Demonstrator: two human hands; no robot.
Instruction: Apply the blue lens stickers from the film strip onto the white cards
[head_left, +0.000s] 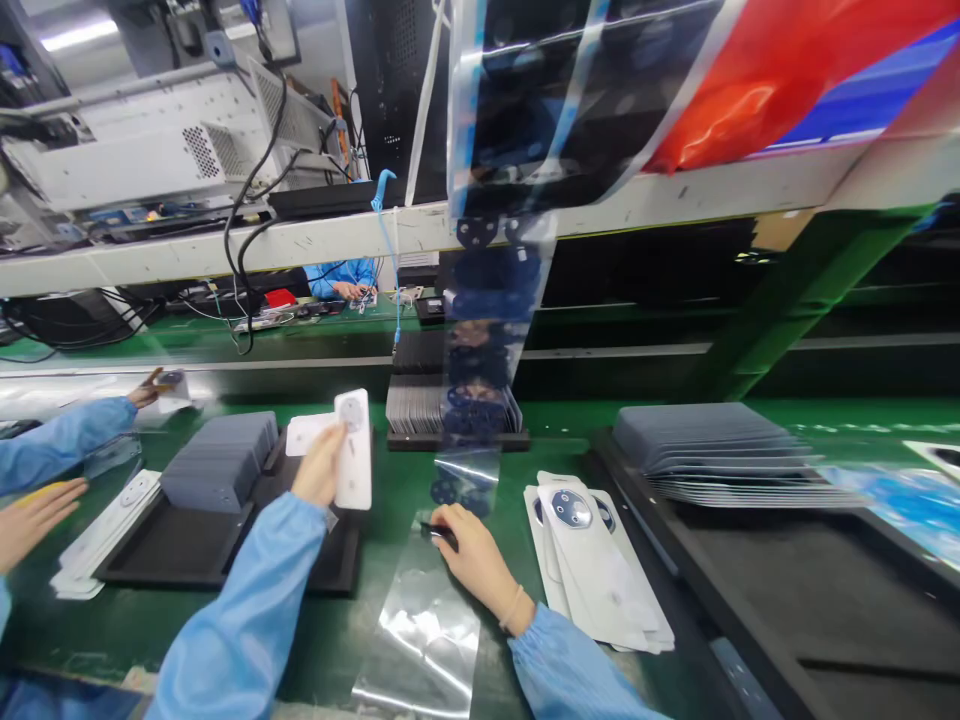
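Currently, the left hand (321, 465) is gripping a white panel (354, 490) between thumb and fingers, keeping it upright with its round camera mark near the top. That panel is hovering left of centre, over the right-hand part of a black tray (169, 548), and a second white panel (300, 433) is showing just behind the hand, lying crosswise. The right hand (480, 560) is curling its fingers downward and pinching a small black piece (444, 537) at the far end of a clear film sheet (427, 630), which is lying shiny on the green work surface (315, 640). Beyond the fingertips, a see-through strip (487, 330) bearing dark round shapes is hanging from the shelf (645, 205), partly covering a black rack (409, 441) that is holding a row of thin upright plates (412, 403). Right of the right hand, several white panels are forming a loose pile (600, 580), the top one showing a dark camera ring; beside it, grey sheets (697, 445) are leaning in a large black tray (810, 570). Grey panels (221, 455) are standing close together in the left tray. Farther left, a co-worker's open hand (37, 520) is reaching in near a stack of white panels (112, 530)
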